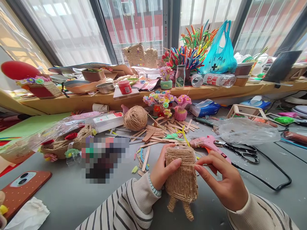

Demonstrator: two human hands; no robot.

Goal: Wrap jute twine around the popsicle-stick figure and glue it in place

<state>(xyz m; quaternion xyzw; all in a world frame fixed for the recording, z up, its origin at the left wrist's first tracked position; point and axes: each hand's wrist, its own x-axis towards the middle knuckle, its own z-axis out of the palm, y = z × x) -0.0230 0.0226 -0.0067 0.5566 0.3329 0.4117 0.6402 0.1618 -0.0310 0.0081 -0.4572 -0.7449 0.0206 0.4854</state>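
I count one twine-wrapped piece (181,179), one twine ball (135,118), one glue gun (209,142), one phone (26,191); the heaped sticks (149,135) I can't number surely.

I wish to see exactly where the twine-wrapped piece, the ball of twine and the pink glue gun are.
Twine-wrapped piece (181,181): head view, middle of its wound body.
Ball of twine (135,118): head view, middle of the ball.
Pink glue gun (208,141): head view, on its pink body.

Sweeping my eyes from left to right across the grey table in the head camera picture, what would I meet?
Phone in a red-brown dotted case → round ball of brown twine → left hand → brown twine-wrapped piece with two stubby legs → right hand → small bright-green item.
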